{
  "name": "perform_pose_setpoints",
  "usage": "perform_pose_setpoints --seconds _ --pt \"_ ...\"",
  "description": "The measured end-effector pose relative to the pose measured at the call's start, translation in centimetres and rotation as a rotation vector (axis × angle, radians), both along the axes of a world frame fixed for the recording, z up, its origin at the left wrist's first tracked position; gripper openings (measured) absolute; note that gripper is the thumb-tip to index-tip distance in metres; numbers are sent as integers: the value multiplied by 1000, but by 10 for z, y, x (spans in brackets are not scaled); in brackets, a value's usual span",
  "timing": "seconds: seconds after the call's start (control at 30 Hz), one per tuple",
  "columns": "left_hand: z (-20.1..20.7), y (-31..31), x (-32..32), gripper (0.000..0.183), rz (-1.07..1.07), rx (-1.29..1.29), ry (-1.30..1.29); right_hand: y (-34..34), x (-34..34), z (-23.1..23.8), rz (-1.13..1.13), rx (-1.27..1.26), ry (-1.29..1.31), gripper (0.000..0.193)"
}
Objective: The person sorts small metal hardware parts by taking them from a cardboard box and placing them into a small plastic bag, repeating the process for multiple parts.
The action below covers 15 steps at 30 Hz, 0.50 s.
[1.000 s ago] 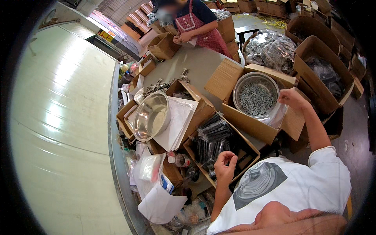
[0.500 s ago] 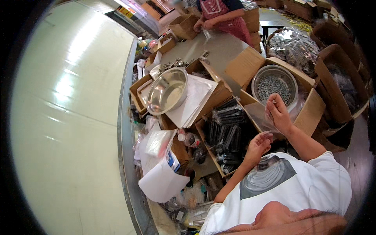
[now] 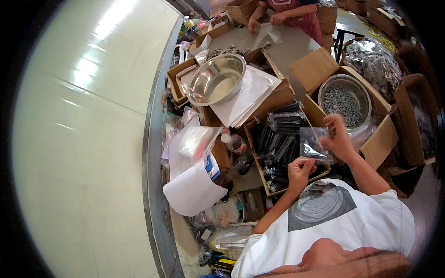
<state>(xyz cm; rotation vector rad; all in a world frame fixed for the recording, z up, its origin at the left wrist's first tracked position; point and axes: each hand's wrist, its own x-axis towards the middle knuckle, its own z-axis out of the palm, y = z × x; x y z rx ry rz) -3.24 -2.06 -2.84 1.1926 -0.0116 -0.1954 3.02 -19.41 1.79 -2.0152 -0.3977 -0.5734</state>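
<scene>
A small clear plastic bag (image 3: 311, 144) hangs flat in front of me, with glare across it and something dark near its lower part that I cannot make out. My left hand (image 3: 300, 174) is closed on its lower edge, thumb and fingers pinched. At the bag's right side is my right hand (image 3: 340, 141), its fingers bent and apart, some overlapping the bag; I see nothing held in them. Just beyond this hand a steel bowl (image 3: 367, 99) of small grey screws (image 3: 342, 105) sits inside an open cardboard box (image 3: 381, 134).
Black wrapped packs (image 3: 280, 139) fill a box left of my hands. A second steel bowl (image 3: 197, 88) rests on white sheets (image 3: 252, 95). A bottle (image 3: 236, 142) stands nearby. Across the table, another person's hands (image 3: 278, 18) hold clear plastic. Silvery bagged parts (image 3: 373, 62) lie far right.
The view has shifted, so the scene sits further right and higher. The clear bag now lies spread flat between my hands. My right hand has turned and its fingers have parted.
</scene>
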Motion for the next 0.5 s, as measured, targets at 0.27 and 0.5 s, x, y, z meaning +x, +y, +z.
perform_pose_setpoints --seconds 0.27,0.5 --pt "3 15 3 19 116 380 -305 6 -29 34 565 -92 566 17" --pt "26 9 2 20 -10 732 -368 9 -27 9 351 -472 186 15"
